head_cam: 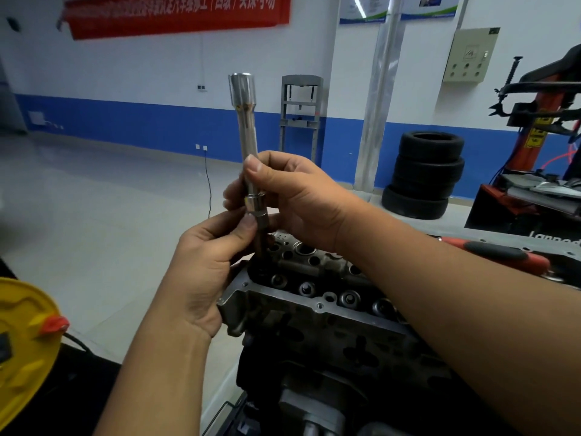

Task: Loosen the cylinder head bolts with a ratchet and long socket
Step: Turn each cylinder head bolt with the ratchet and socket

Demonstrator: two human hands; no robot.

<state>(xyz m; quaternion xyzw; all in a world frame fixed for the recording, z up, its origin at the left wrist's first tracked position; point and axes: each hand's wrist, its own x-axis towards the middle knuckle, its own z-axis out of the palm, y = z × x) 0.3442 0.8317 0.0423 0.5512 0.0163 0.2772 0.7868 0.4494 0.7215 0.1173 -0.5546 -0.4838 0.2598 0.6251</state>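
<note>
Both hands raised above the cylinder head (314,297): right hand (301,196) and left hand (204,262) pinch the upright long socket (246,127).

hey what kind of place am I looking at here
Most likely a car repair workshop or training bay. A bare engine cylinder head sits right in front, a stack of tires stands against the blue and white wall, and what looks like a red tire-changing machine is at the right.
</note>
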